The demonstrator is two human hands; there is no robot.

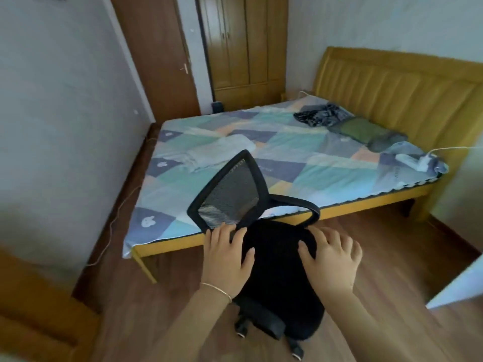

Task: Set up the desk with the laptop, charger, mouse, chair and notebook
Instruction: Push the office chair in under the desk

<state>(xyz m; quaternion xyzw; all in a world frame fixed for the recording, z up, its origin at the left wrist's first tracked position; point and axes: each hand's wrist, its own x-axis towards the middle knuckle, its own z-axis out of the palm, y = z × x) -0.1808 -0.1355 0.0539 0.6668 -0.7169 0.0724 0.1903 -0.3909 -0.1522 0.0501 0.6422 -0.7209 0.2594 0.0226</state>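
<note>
Head view. A black office chair (264, 257) stands on the wooden floor (392, 257) in the lower centre of the frame, just in front of the bed (261, 152), which fills the middle and right. Its mesh backrest (230, 192) leans toward the upper left; one curved armrest (300, 205) arches over the seat toward the right, and castors (241, 333) show beneath near the bottom edge. The left hand (227, 259) lies flat with fingers spread on the left part of the seat, fingertips touching the lower rim of the backrest. The right hand (332, 259) lies on the right part of the seat, fingers splayed, near the end of the armrest. Neither hand is closed around anything; both press or rest palm-down, apart from one another.

Handling, as a judgement: the chair is probably moderately heavy but rolls, so it should be pushed or steered rather than lifted. The seat pad looks soft and offers poor purchase. The stiff frame of the backrest or the armrest would give a firmer hold. The mesh itself is likely to flex. The seat may swivel on its column, so two separated holds should keep it from turning. No desk, laptop, charger, mouse or notebook can be identified here.
</note>
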